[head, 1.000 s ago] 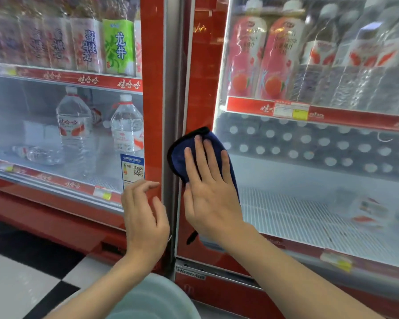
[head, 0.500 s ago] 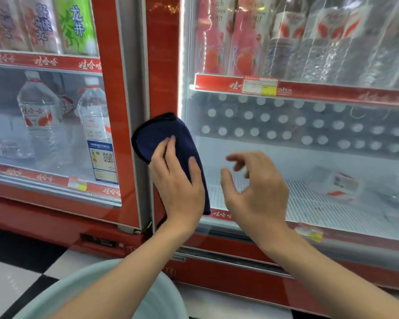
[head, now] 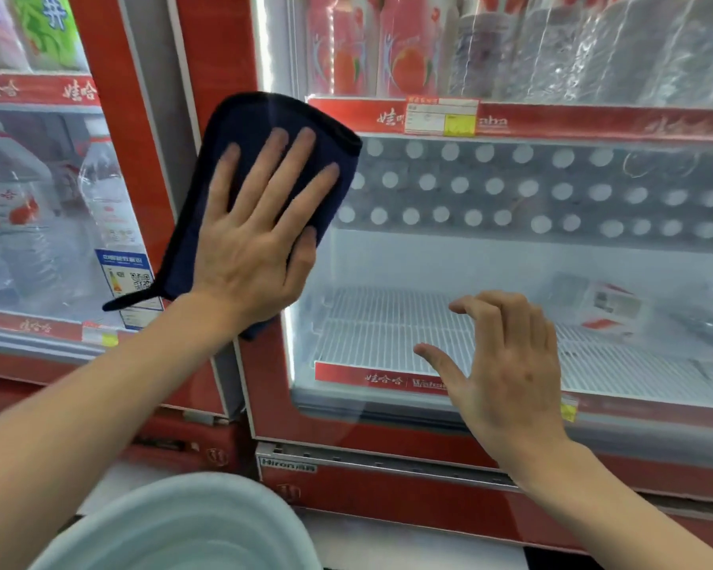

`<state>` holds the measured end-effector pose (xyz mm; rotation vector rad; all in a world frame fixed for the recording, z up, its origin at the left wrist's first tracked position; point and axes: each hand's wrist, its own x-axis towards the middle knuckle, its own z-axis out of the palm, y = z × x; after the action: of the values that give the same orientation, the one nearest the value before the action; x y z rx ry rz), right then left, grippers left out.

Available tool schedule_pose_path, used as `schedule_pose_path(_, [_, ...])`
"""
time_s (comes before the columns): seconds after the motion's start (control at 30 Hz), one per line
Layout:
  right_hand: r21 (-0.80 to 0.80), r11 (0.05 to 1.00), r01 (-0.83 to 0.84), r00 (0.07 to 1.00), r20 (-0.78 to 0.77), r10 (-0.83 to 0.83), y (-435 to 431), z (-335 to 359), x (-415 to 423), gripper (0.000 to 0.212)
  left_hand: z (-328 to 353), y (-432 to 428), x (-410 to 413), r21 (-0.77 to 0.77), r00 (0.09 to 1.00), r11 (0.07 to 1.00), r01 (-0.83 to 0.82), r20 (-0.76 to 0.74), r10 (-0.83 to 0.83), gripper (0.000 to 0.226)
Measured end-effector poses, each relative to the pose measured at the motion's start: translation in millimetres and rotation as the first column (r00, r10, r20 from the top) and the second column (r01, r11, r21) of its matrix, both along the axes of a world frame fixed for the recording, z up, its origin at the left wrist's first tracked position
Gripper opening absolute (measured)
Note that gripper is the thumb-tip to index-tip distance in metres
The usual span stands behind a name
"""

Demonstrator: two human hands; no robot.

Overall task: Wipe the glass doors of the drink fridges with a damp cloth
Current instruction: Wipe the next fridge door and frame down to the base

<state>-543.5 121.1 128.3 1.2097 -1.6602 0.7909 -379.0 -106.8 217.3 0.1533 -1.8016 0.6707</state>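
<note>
At lower centre I read "Hiron" on the grey plate (head: pixel 287 464) at the foot of the fridge (head: pixel 367 444). Above it, the red shelf strip (head: pixel 383 379) reads 娃哈哈; the upper strip (head: pixel 552 122) shows "aha".

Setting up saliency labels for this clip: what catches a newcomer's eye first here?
The left hand, spread flat on a dark blue cloth, presses it against the red frame and glass edge of the right-hand fridge door, centre-left. The right hand hovers empty, fingers loosely curled, in front of the lit lower glass. A pale basin fills the bottom edge.
</note>
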Motion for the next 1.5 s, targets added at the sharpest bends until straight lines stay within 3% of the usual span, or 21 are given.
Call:
schedule_pose_path(0.13, [-0.015,1.000,0.015,1.000,0.002,-0.015,-2.3,-2.3,2.7,0.053,-39.0,10.4,-12.7,0.027,0.998,0.998,-0.059,-0.012,0.060,0.059])
schedule_pose_path(0.2, [-0.010,1.000,0.005,1.000,0.000,-0.005,-2.2,-1.3,1.6,0.051,-81.2,14.9,-14.0,-0.015,0.992,0.997,-0.077,0.102,0.078,0.063])
schedule_pose_path(0.3, [0.022,0.999,-0.034,0.999,-0.008,0.034,9.8,-6.5,-6.1,0.044,-132.7,14.7,-5.0,-0.205,0.918,0.975,-0.089,0.363,0.160,0.066])
schedule_pose_path(0.4, [0.043,0.998,0.040,0.999,0.013,-0.041,37.4,-23.4,-26.4,0.044,-107.2,6.2,1.8,-0.322,0.862,0.947,-0.014,0.476,0.174,0.066])
schedule_pose_path(0.47, [0.051,0.996,0.072,0.997,0.022,-0.073,50.6,-31.1,-38.3,0.046,-61.2,9.7,-4.6,-0.291,0.886,0.957,0.008,0.445,0.128,0.061])
schedule_pose_path(0.57, [0.054,0.997,0.057,0.998,0.010,-0.057,52.3,-32.7,-45.3,0.048,-12.3,25.7,-25.2,-0.150,0.967,0.987,-0.056,0.237,0.091,0.060])
schedule_pose_path(0.73, [0.055,0.996,0.063,0.998,-0.007,-0.063,51.3,-31.5,-46.5,0.048,-39.7,43.6,-42.8,-0.061,0.988,0.993,-0.100,0.111,0.106,0.063])
schedule_pose_path(0.8, [0.057,0.997,0.056,0.998,-0.011,-0.056,51.6,-29.1,-46.5,0.048,-74.5,54.4,-49.8,-0.083,0.974,0.990,-0.110,0.192,0.124,0.067])
schedule_pose_path(0.9, [0.115,0.992,0.050,0.997,-0.070,-0.042,57.5,-26.7,-51.3,0.050,-111.0,62.4,-53.0,-0.280,0.880,0.960,-0.026,0.450,0.155,0.073])
schedule_pose_path(1.0, [0.308,0.951,0.027,0.959,-0.276,0.062,79.7,-15.3,-75.9,0.056,-79.6,53.2,-51.2,-0.372,0.815,0.923,0.101,0.563,0.138,0.063])
schedule_pose_path(1.13, [0.386,0.919,0.081,0.865,-0.485,0.128,106.2,20.4,-114.3,0.044,-13.8,68.6,-67.8,-0.219,0.943,0.976,0.000,0.325,0.073,0.060])
schedule_pose_path(1.27, [0.360,0.926,0.114,0.871,-0.484,0.081,107.8,18.7,-122.5,0.052,-41.6,95.5,-90.7,-0.078,0.980,0.995,-0.057,0.188,0.071,0.062])
schedule_pose_path(1.33, [0.359,0.925,0.121,0.880,-0.470,0.068,108.4,17.7,-120.6,0.060,-76.0,104.1,-97.7,-0.084,0.968,0.993,-0.080,0.233,0.097,0.065])
schedule_pose_path(1.5, [0.395,0.912,0.113,0.892,-0.445,0.082,107.1,26.5,-112.8,0.068,-109.5,105.5,-98.5,-0.300,0.901,0.954,-0.030,0.405,0.156,0.063])
